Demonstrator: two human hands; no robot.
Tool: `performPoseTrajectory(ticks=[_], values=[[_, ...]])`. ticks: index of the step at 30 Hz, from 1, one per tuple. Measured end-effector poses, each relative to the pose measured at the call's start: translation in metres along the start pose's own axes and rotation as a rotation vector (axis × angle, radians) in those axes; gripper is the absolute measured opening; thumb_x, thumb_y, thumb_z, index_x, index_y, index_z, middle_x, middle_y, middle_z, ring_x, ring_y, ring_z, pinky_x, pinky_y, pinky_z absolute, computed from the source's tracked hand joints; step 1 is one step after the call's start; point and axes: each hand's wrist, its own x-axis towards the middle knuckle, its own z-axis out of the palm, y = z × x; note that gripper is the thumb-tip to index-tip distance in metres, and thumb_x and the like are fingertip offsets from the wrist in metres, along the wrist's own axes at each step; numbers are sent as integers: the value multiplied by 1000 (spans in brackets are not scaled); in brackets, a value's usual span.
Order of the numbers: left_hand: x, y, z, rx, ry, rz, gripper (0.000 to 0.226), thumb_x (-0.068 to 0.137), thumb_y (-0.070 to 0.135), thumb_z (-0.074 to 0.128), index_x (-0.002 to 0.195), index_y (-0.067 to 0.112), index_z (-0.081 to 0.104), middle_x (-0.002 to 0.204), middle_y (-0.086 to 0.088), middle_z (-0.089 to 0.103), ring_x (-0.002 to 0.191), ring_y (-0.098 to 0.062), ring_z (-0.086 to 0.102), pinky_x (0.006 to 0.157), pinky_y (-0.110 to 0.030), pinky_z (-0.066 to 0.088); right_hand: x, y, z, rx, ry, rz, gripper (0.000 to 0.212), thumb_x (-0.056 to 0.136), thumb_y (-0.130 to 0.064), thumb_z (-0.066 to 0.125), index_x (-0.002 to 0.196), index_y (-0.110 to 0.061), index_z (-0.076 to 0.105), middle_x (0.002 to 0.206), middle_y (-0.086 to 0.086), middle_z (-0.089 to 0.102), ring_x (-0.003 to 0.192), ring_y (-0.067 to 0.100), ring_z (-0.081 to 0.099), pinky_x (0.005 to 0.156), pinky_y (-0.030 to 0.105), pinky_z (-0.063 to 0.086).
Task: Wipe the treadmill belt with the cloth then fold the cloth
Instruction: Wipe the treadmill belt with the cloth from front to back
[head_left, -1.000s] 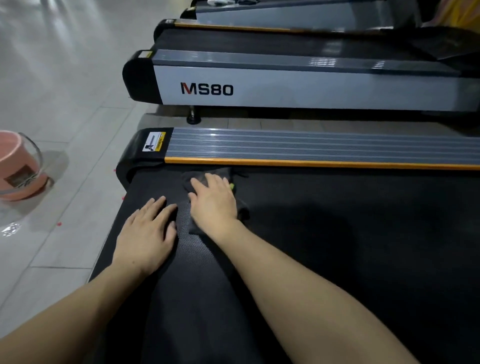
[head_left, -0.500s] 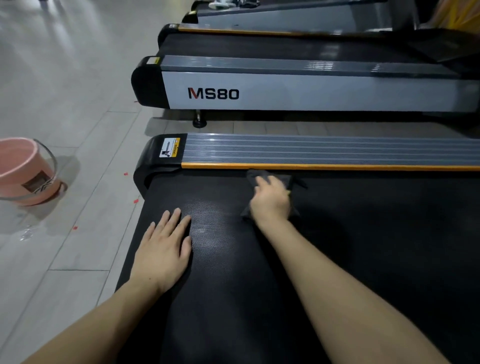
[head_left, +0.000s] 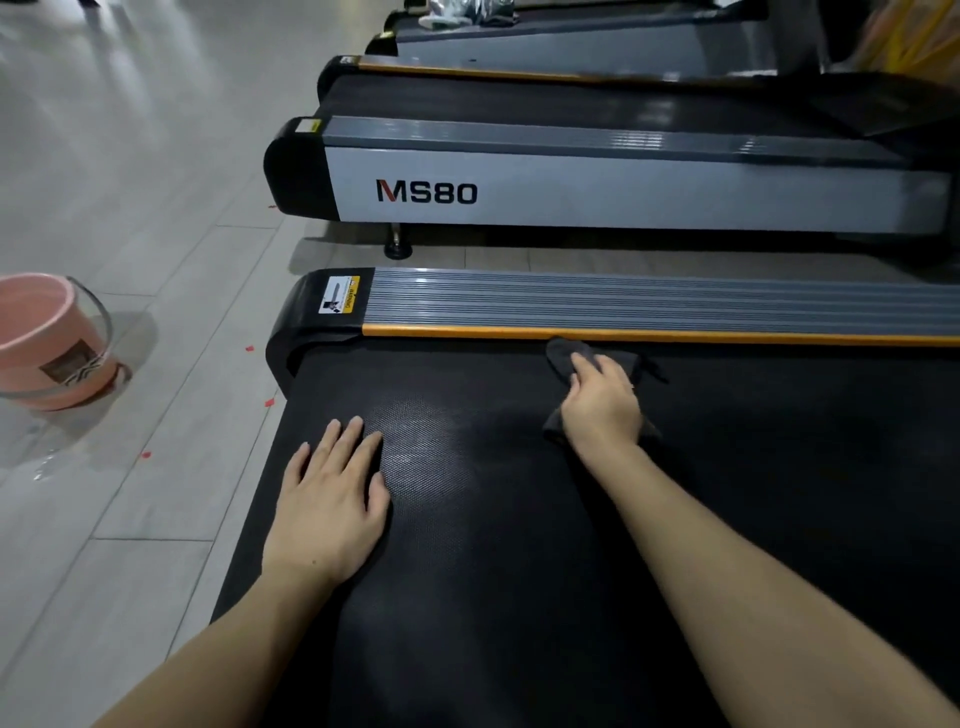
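While my right hand (head_left: 602, 402) presses the dark cloth (head_left: 563, 356) flat against the belt (head_left: 519, 545) just below the orange strip (head_left: 675, 335), right of centre, my left hand (head_left: 330, 506) lies spread and empty at lower left, bracing me. Even pressure in overlapping passes should serve best. A pink bucket (head_left: 49, 345) stands on the tiled floor (head_left: 130, 156) at left, another treadmill (head_left: 597, 187) above.

Belt (head_left: 519, 545): black, fine dimpled texture, flat, fills lower centre/right of view; faint pale smear at 11 o'clock of frame centre. Cloth (head_left: 563, 358): dark grey, small, crumpled, lying on belt at 1 o'clock, far edge touching the orange-trimmed side rail (head_left: 675, 312); mostly covered, corners show.
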Motion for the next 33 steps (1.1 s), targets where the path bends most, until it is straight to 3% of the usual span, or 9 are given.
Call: performPoseTrajectory(ticks=[3, 6, 10, 15, 19, 23, 28, 30, 33], values=[[1, -1, 0, 4, 3, -1, 61, 96, 46, 24, 150, 28, 44, 165, 6, 31, 155, -13, 15, 125, -44, 17, -23, -61, 26, -15, -41, -63, 41, 97, -22, 47, 137, -14, 53, 138, 17, 50, 130, 35, 43, 110, 36, 30], [1, -3, -2, -1, 8, -1, 62, 96, 47, 23, 150, 27, 45, 165, 6, 31, 155, -11, 15, 125, -43, 17, -59, -136, 51, 3, -137, -323, 44, 95, -23, 49, 139, -16, 49, 131, 12, 54, 127, 31, 45, 108, 38, 34], [2, -6, -3, 6, 6, 7, 63, 96, 48, 23, 150, 27, 46, 165, 6, 30, 155, -11, 15, 125, -42, 17, -51, -127, 38, 62, -227, -525, 45, 101, -27, 43, 146, -20, 43, 141, 3, 49, 137, 21, 39, 113, 34, 32], [1, -3, -2, -16, 7, 10, 62, 97, 49, 24, 150, 26, 46, 165, 5, 31, 155, -12, 15, 125, -44, 16, -2, 0, -13, -4, -68, -146, 41, 103, -26, 42, 143, -20, 49, 150, 4, 43, 141, 19, 34, 114, 27, 22], [2, -1, 0, -27, 6, 13, 61, 97, 48, 27, 149, 25, 48, 164, 3, 34, 155, -15, 17, 125, -46, 17, -15, 4, -8, -28, 59, 48, 40, 100, -22, 46, 138, -14, 54, 144, 9, 49, 136, 26, 40, 112, 35, 30], [2, -2, -1, -7, 2, 14, 62, 96, 49, 26, 149, 25, 46, 164, 3, 33, 155, -13, 16, 125, -45, 17, -52, -89, 27, 19, -11, -144, 28, 88, -15, 52, 115, -17, 62, 117, 6, 60, 111, 27, 55, 93, 38, 47], [1, -6, -3, -2, 11, 7, 64, 95, 49, 24, 149, 21, 47, 164, 4, 33, 155, -11, 17, 125, -43, 18, -80, -123, 43, 142, -187, -585, 40, 96, -21, 52, 136, -18, 56, 137, 6, 55, 133, 24, 45, 111, 37, 38], [1, -6, -2, -14, 27, 7, 63, 95, 49, 25, 147, 21, 49, 163, 4, 35, 154, -12, 19, 125, -44, 19, -53, -76, 27, 103, -115, -553, 39, 95, -21, 51, 132, -18, 60, 135, 7, 57, 128, 25, 50, 107, 34, 41], [1, -3, -1, -14, 25, 3, 61, 96, 48, 27, 146, 21, 49, 163, 3, 35, 154, -13, 19, 125, -45, 19, -15, 10, -11, 12, -23, -226, 39, 101, -23, 47, 140, -19, 54, 147, 6, 48, 137, 22, 41, 110, 25, 25]])
